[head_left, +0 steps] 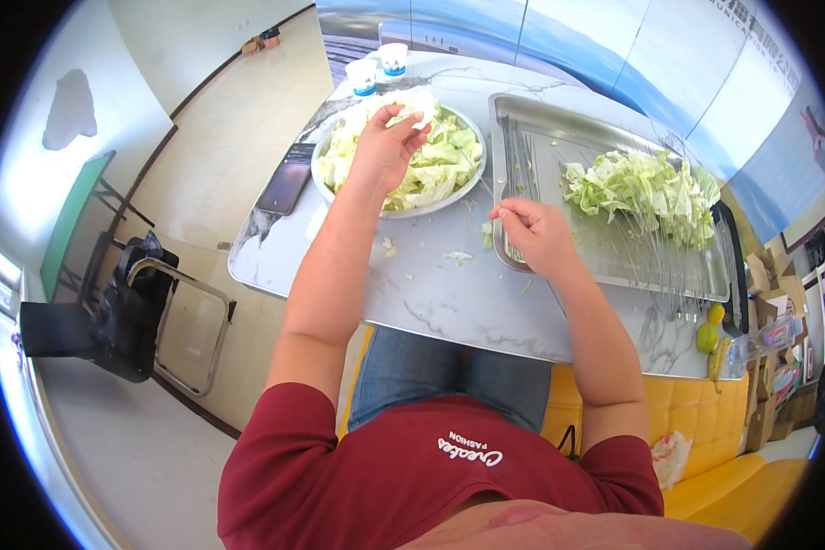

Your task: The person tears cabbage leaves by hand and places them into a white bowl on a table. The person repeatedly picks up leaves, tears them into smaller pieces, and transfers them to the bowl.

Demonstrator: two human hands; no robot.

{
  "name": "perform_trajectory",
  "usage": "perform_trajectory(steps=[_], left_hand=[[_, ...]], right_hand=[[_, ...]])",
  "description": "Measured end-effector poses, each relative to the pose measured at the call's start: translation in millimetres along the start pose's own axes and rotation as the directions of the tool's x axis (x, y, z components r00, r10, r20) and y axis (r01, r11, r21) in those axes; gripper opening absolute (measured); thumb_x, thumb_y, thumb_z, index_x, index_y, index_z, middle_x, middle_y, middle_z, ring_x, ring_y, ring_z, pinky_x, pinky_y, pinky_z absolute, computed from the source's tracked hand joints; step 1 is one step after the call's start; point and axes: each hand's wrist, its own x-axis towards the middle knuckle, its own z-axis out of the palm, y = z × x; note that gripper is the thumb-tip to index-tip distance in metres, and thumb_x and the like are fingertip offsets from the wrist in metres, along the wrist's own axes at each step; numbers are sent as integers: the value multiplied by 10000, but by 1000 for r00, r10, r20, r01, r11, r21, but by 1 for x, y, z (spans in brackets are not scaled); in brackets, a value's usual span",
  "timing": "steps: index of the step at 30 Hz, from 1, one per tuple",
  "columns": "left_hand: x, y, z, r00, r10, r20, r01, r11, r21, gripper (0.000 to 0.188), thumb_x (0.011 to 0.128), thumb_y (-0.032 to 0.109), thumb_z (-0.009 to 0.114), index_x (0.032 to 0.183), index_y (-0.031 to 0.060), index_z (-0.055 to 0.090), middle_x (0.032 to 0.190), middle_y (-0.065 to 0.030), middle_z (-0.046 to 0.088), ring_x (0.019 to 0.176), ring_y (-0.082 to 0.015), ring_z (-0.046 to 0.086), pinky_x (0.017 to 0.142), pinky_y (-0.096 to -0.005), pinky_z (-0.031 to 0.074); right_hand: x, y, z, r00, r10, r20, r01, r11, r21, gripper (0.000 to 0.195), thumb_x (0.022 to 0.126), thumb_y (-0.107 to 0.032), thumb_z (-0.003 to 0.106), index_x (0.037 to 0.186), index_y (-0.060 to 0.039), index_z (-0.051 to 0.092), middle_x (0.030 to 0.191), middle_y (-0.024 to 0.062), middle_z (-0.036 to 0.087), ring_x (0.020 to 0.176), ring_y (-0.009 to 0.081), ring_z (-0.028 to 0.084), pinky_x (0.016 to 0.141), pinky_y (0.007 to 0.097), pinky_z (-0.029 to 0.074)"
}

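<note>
My left hand (393,141) is over a round metal bowl (478,168) heaped with torn pale-green leaves (447,155), which look like cabbage or lettuce. Its fingertips pinch a pale leaf piece (423,108). My right hand (537,230) is closed around a thin metal skewer (557,295), above the near-left edge of a rectangular steel tray (591,271). Bare metal skewers (519,155) lie along the tray's left side. At its right, skewers threaded with bunched leaves (650,192) lie with their ends towards me.
A smartphone (287,180) lies left of the bowl, and two paper cups (361,75) stand behind it. Leaf scraps (458,255) dot the marbled table (426,295). Limes (707,337), a banana (718,364) and a plastic bottle (763,340) are at the right. A folding chair (179,323) stands left.
</note>
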Motion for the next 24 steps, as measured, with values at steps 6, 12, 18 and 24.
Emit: perform_trajectory(steps=[6, 12, 18, 24], left_hand=[[-15, -10, 19, 994, -70, 81, 55, 984, 171, 288, 844, 15, 670, 1073, 44, 497, 965, -102, 616, 869, -194, 639, 700, -244, 535], [-22, -7, 25, 993, -70, 96, 62, 995, 77, 228, 919, 141, 587, 1092, 28, 491, 929, -86, 598, 903, -225, 650, 769, -294, 554], [-18, -3, 22, 990, -116, 83, 122, 990, -71, 350, 908, 285, 608, 1081, 16, 468, 845, -67, 540, 901, -311, 644, 777, -394, 558], [-17, -2, 17, 987, -85, 139, 80, 996, 36, 246, 912, 211, 615, 1030, 14, 527, 893, -64, 577, 839, -233, 639, 731, -320, 551]], right_hand=[[2, 0, 2, 999, -15, -52, 17, 999, 49, 168, 931, -144, 526, 935, -21, 641, 567, -43, 409, 521, 34, 345, 475, 235, 289], [2, -3, 4, 997, -9, -76, 18, 991, 130, 175, 948, -146, 506, 950, -28, 635, 591, -49, 408, 547, 40, 356, 508, 222, 303], [1, -6, -2, 1000, -8, -20, 12, 972, 235, 187, 961, -154, 486, 985, -36, 629, 598, -54, 391, 558, 44, 351, 524, 219, 313], [2, 0, 2, 998, -56, -37, 60, 990, 127, 182, 956, -151, 500, 975, -33, 637, 586, -55, 396, 539, 49, 341, 514, 225, 306]])
